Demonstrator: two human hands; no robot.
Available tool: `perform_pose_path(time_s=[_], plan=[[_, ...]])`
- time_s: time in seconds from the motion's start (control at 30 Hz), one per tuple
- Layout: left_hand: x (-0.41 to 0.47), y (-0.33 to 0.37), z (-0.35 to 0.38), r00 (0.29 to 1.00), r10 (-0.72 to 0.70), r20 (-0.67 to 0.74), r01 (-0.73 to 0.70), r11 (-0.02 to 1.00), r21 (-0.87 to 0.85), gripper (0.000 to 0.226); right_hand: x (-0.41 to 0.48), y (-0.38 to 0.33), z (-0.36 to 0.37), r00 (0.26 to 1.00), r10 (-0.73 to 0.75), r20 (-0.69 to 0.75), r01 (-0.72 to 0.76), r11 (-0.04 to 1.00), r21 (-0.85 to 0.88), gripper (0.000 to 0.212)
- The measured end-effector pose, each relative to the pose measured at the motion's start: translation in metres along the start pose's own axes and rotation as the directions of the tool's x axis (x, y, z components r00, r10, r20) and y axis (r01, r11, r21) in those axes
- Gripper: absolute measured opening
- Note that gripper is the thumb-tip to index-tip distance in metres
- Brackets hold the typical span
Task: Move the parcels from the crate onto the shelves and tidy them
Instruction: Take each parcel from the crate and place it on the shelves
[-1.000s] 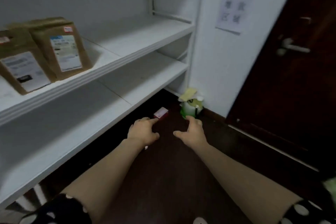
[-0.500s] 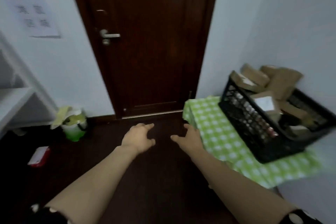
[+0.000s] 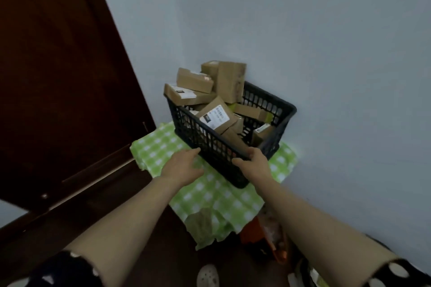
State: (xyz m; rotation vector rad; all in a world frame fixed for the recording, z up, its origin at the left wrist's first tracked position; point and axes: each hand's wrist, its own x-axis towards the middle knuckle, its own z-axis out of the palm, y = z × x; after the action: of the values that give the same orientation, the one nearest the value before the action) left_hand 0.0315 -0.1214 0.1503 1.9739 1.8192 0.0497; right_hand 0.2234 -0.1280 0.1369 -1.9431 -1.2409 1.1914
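A black plastic crate (image 3: 270,100) stands on a small table covered with a green checked cloth (image 3: 210,196), in the corner by the wall. Several brown cardboard parcels are piled in it; one with a white label (image 3: 215,117) lies on top near the front, and others (image 3: 231,81) rise above the far rim. My left hand (image 3: 184,166) hovers with relaxed fingers just in front of the crate's near wall. At the crate's near corner, my right hand (image 3: 255,162) has its fingers on the rim and its thumb pointing left. Neither hand holds a parcel.
A dark wooden door (image 3: 58,77) fills the left side, and a pale wall lies behind and to the right of the crate. Orange items (image 3: 263,233) sit under the table. The floor is dark, with a light shoe (image 3: 207,275) at the bottom edge.
The view has swung right from the shelves, past the door, to the crate. Both hands have come forward from mid-air to the crate's near side.
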Motion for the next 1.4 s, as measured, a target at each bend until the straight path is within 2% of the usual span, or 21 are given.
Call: perform_pose_path(time_s=[0.2,0.37,0.57,0.73,0.9,1.0,1.13,1.23,1.33,1.4], plan=[[0.102,0.014,-0.015,0.998,0.053,-0.027,-0.055,0.996,-0.072,0.058,0.082,-0.025,-0.021,0.995,-0.009,-0.096,0.011,1.0,0.018,0.063],[0.169,0.007,-0.025,0.995,0.085,-0.045,-0.089,0.991,-0.102,0.045,0.152,-0.043,-0.015,0.998,0.02,-0.062,-0.02,1.0,0.01,0.056],[0.224,-0.007,-0.023,0.99,0.119,-0.073,-0.122,0.992,-0.03,0.039,0.223,-0.05,0.0,0.997,0.078,0.018,-0.077,0.997,-0.027,0.053],[0.258,-0.016,-0.01,0.985,0.151,-0.083,-0.152,0.988,-0.004,0.042,0.286,-0.051,0.011,0.988,0.098,0.116,-0.088,0.992,-0.093,0.067],[0.264,-0.022,0.006,0.99,0.112,-0.09,-0.115,0.993,-0.028,0.043,0.323,-0.039,0.022,0.968,0.096,0.233,-0.072,0.991,-0.108,0.082],[0.265,-0.026,0.013,0.992,0.076,-0.102,-0.08,0.996,-0.037,0.043,0.332,-0.032,0.027,0.966,0.057,0.253,-0.007,0.981,-0.193,0.098],[0.264,-0.022,0.013,0.997,0.02,-0.077,-0.024,0.999,-0.048,0.045,0.334,-0.027,0.018,0.968,0.041,0.248,0.033,0.958,-0.286,0.098],[0.259,-0.014,0.011,0.996,-0.034,-0.08,0.025,0.993,-0.112,0.046,0.33,-0.033,0.008,0.961,-0.019,0.276,0.07,0.981,-0.179,0.099],[0.244,0.002,-0.002,0.977,-0.144,-0.159,0.102,0.964,-0.246,0.044,0.322,-0.05,-0.012,0.969,-0.063,0.24,0.066,0.998,-0.003,0.092],[0.231,0.015,-0.018,0.942,-0.247,-0.229,0.156,0.923,-0.352,0.039,0.313,-0.066,-0.035,0.966,-0.055,0.254,-0.006,0.973,0.232,0.088]])
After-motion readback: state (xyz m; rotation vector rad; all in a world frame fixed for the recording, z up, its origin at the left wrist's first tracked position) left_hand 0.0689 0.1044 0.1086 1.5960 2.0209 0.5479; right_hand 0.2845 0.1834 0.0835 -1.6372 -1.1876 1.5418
